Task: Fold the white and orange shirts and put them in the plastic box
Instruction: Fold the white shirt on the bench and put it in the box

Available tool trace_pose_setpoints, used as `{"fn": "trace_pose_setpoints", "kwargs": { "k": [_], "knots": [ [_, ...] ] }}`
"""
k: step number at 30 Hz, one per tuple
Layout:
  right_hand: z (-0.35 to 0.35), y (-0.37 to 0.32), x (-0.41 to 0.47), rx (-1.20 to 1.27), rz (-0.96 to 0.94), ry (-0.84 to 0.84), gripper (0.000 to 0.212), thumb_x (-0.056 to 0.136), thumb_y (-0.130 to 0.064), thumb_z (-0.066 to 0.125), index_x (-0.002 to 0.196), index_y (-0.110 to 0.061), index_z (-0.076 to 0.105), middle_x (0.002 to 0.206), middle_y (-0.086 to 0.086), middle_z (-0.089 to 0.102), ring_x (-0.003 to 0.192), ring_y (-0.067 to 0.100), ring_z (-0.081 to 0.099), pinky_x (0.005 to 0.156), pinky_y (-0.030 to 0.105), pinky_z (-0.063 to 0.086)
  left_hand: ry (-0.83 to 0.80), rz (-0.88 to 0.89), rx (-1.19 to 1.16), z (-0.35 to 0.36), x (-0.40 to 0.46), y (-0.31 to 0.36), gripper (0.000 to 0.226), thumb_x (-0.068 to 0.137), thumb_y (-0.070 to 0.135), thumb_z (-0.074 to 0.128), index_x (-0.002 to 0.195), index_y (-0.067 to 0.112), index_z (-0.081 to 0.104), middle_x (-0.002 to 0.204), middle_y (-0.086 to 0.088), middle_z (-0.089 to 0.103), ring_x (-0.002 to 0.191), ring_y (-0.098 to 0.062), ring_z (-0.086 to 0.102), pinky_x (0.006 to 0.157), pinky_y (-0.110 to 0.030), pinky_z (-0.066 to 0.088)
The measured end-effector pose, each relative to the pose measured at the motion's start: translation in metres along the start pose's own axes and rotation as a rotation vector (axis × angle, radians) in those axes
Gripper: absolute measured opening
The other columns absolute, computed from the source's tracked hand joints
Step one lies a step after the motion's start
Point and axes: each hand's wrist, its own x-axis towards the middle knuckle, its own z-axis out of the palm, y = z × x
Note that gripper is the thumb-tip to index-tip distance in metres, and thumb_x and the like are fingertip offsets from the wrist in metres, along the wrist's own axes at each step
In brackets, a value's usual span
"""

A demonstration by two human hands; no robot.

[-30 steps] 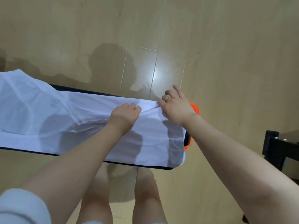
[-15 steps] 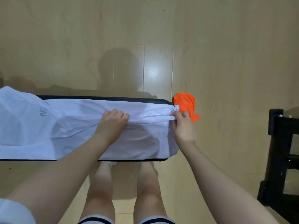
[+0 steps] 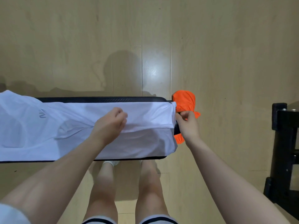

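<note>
White shirt [image 3: 68, 126] spread flat along a narrow black bench [image 3: 103, 99], long axis running left to right across the view, one end trailing past the left edge of the frame and the other end stopping just short of the bench's right end. Grey lettering visible on the left part of the fabric, too small to read. Horizontal ridge of cloth raised through the middle of the shirt, from centre to right edge. Left hand [image 3: 110, 125] on top of that ridge near the shirt's middle, fingers curled and gathering a fold of white fabric. Right hand [image 3: 188, 125] at the shirt's right edge, fingers bent inward at the end of the ridge, seemingly pinching the hem there; exact contact hard to make out. Orange shirt [image 3: 185, 101] bunched up at the bench's right end, just beyond the white one, partly hidden behind the right hand and hanging off the end, a lower scrap showing under the wrist. Pale wooden floor [image 3: 145, 38] all around, with a bright glare patch beyond the bench. Black frame [image 3: 283, 143] standing at the far right, well apart from the bench. Bare legs below the bench's near edge. Plastic box nowhere in view.
</note>
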Motion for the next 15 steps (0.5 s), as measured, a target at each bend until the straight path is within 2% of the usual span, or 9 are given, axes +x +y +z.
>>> {"fn": "trace_pose_setpoints", "kwargs": {
  "k": [2, 4, 6, 10, 12, 14, 15],
  "knots": [
    [0.011, -0.010, 0.012, 0.096, 0.069, -0.030, 0.019, 0.086, -0.029, 0.059, 0.096, -0.016, 0.048, 0.078, -0.010, 0.051, 0.074, 0.011, 0.051, 0.065, 0.022, 0.040, 0.068, -0.104, -0.009, -0.004, 0.018, 0.002, 0.026, 0.091, 0.020, 0.044, 0.112, 0.010, 0.053, 0.122, -0.010, 0.049, 0.100, -0.033, 0.051, 0.073, -0.041, 0.045],
    [0.024, -0.016, 0.028, 0.113, 0.091, -0.019, 0.017, 0.086, -0.031, 0.060, 0.084, -0.016, 0.053, 0.072, -0.006, 0.052, 0.070, 0.013, 0.050, 0.070, 0.029, 0.042, 0.055, -0.184, 0.065, -0.005, 0.034, 0.002, 0.030, 0.091, 0.014, 0.048, 0.119, 0.005, 0.051, 0.126, -0.016, 0.046, 0.104, -0.037, 0.048, 0.077, -0.044, 0.043],
    [0.031, -0.019, 0.042, 0.139, 0.121, 0.002, 0.026, 0.084, -0.028, 0.061, 0.063, -0.018, 0.051, 0.060, -0.003, 0.049, 0.061, 0.015, 0.046, 0.068, 0.032, 0.040, 0.057, -0.198, 0.115, -0.007, 0.044, 0.001, 0.024, 0.091, 0.015, 0.048, 0.111, 0.001, 0.052, 0.117, -0.019, 0.048, 0.100, -0.038, 0.047, 0.074, -0.043, 0.040],
    [0.028, -0.025, 0.058, 0.059, 0.063, 0.057, 0.025, 0.083, -0.019, 0.060, 0.061, -0.020, 0.049, 0.069, 0.000, 0.058, 0.075, 0.020, 0.053, 0.076, 0.035, 0.045, 0.007, -0.136, 0.194, -0.013, 0.056, -0.002, 0.020, 0.095, 0.018, 0.043, 0.098, 0.001, 0.052, 0.105, -0.018, 0.048, 0.094, -0.035, 0.045, 0.069, -0.039, 0.033],
    [0.020, -0.028, 0.060, 0.037, 0.036, 0.135, 0.027, 0.084, -0.016, 0.056, 0.060, -0.022, 0.047, 0.066, -0.003, 0.055, 0.074, 0.018, 0.050, 0.072, 0.032, 0.042, 0.014, -0.112, 0.189, -0.016, 0.058, -0.002, 0.020, 0.097, 0.018, 0.039, 0.096, 0.001, 0.050, 0.102, -0.018, 0.049, 0.090, -0.036, 0.047, 0.065, -0.039, 0.031],
    [0.014, -0.026, 0.060, 0.195, 0.111, 0.199, 0.026, 0.086, -0.012, 0.051, 0.064, -0.023, 0.046, 0.065, -0.005, 0.049, 0.066, 0.017, 0.046, 0.062, 0.027, 0.039, 0.058, -0.180, 0.117, -0.018, 0.057, -0.002, 0.021, 0.098, 0.021, 0.034, 0.093, 0.004, 0.045, 0.096, -0.016, 0.050, 0.081, -0.036, 0.049, 0.060, -0.037, 0.030],
    [0.013, -0.022, 0.060, 0.280, 0.166, 0.179, 0.024, 0.088, -0.012, 0.050, 0.067, -0.024, 0.047, 0.065, -0.003, 0.049, 0.061, 0.016, 0.044, 0.056, 0.025, 0.038, 0.076, -0.216, 0.077, -0.018, 0.055, -0.002, 0.022, 0.098, 0.023, 0.032, 0.092, 0.006, 0.043, 0.095, -0.015, 0.049, 0.077, -0.036, 0.049, 0.059, -0.036, 0.030]
  ]
}}
